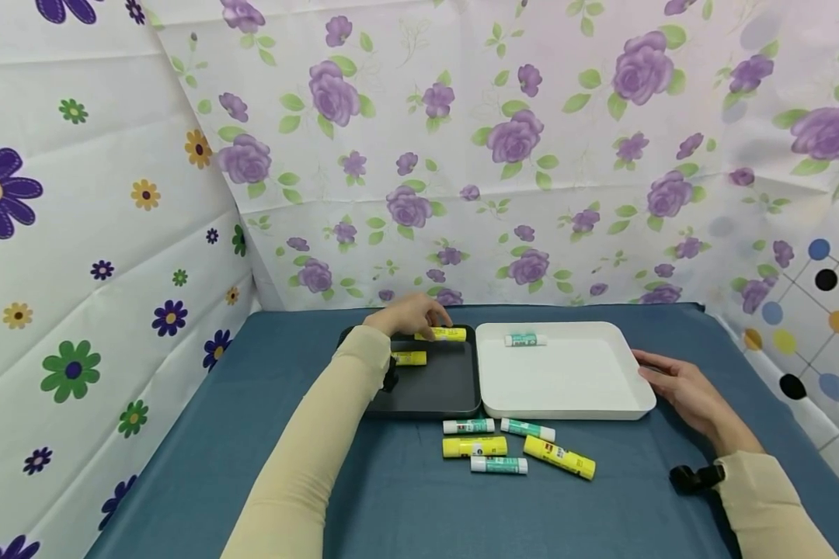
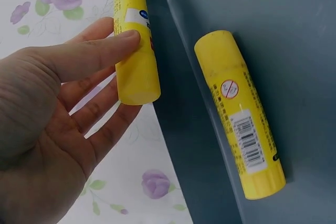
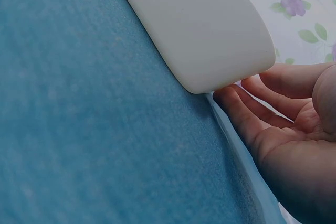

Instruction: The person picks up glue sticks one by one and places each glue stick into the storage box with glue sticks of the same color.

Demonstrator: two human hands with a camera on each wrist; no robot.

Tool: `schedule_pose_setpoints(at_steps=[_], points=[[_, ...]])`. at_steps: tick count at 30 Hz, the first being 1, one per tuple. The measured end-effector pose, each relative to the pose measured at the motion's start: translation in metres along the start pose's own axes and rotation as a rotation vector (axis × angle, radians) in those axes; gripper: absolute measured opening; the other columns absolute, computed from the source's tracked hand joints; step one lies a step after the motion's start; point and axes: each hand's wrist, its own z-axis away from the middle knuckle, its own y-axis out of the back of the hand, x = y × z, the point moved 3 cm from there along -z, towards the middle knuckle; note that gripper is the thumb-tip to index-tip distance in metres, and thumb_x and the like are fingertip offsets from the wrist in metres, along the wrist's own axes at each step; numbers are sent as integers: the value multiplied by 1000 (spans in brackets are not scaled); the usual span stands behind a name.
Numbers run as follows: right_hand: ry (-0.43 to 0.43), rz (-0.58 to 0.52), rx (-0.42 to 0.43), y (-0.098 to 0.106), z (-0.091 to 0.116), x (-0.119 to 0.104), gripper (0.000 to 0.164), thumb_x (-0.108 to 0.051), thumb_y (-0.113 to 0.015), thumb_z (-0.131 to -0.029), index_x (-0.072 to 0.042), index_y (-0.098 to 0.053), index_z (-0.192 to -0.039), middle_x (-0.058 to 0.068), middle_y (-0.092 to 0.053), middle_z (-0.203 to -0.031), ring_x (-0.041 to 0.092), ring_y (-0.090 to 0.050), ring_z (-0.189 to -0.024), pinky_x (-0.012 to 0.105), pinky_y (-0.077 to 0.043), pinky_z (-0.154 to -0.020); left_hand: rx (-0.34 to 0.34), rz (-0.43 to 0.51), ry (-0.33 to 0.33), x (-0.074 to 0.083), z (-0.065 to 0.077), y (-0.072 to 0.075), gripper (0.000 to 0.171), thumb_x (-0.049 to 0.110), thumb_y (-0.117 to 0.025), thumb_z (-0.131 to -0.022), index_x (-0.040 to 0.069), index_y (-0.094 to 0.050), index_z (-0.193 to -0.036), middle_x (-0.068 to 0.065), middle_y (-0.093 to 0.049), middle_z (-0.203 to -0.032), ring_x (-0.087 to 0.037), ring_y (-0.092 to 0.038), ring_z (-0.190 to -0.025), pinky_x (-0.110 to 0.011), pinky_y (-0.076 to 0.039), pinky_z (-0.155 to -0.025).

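My left hand point(image 1: 409, 314) pinches a yellow glue stick point(image 1: 450, 334) between thumb and fingers, over the far side of the black tray point(image 1: 447, 388). In the left wrist view this glue stick point(image 2: 137, 72) stands nearly upright in the picture. Another yellow glue stick point(image 2: 239, 114) lies inside the black tray, label and barcode showing. On the right, my right hand point(image 1: 688, 392) touches the side of the white tray point(image 1: 566, 380) with extended fingertips. The right wrist view has those fingers point(image 3: 244, 114) right at the tray's corner. A small green-and-white glue stick point(image 1: 525, 340) lies in the white tray.
In front of the trays lie green-and-white glue sticks point(image 1: 468, 426), point(image 1: 527, 429), point(image 1: 499, 465) and yellow glue sticks point(image 1: 474, 446), point(image 1: 559, 457). A blue cloth point(image 1: 252, 466) covers the table. Flowered sheets point(image 1: 461, 155) hang behind and beside it.
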Motion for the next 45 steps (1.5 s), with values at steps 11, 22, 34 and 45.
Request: schedule_pose_setpoints(at_steps=[11, 22, 34, 45], points=[[-5, -4, -2, 0, 1, 1, 74, -37, -55, -110, 0, -22, -165, 31, -17, -168, -13, -43, -119, 10, -47, -92, 5, -67, -33, 2, -9, -11, 37, 3, -78, -93, 10, -75, -129, -12, -71, -123, -26, -66, -114, -35, -57, -93], [0, -1, -3, 1, 0, 4, 74, -37, -55, -110, 0, -22, -165, 31, -17, -167, -14, -43, -119, 10, -47, -92, -18, -42, 7, -8, -11, -18, 32, 2, -74, -96, 9, -74, -127, -10, -72, -123, -25, -66, -115, -36, -57, -94], [-7, 1, 10, 1, 0, 0, 77, -40, -57, -108, 0, -23, -164, 30, -18, -168, -11, -43, -123, 10, -47, -93, -24, -57, 16, -12, -15, -24, 30, 2, -75, -95, 12, -74, -124, -6, -71, -118, -21, -66, -110, -34, -56, -93], [-9, 8, 12, 1, 1, 0, 76, -40, -56, -109, 0, -23, -164, 31, -18, -167, -11, -42, -122, 10, -47, -92, -22, -59, 33, -11, -15, -29, 29, 1, -75, -95, 14, -72, -121, -3, -68, -113, -19, -64, -105, -35, -56, -93]])
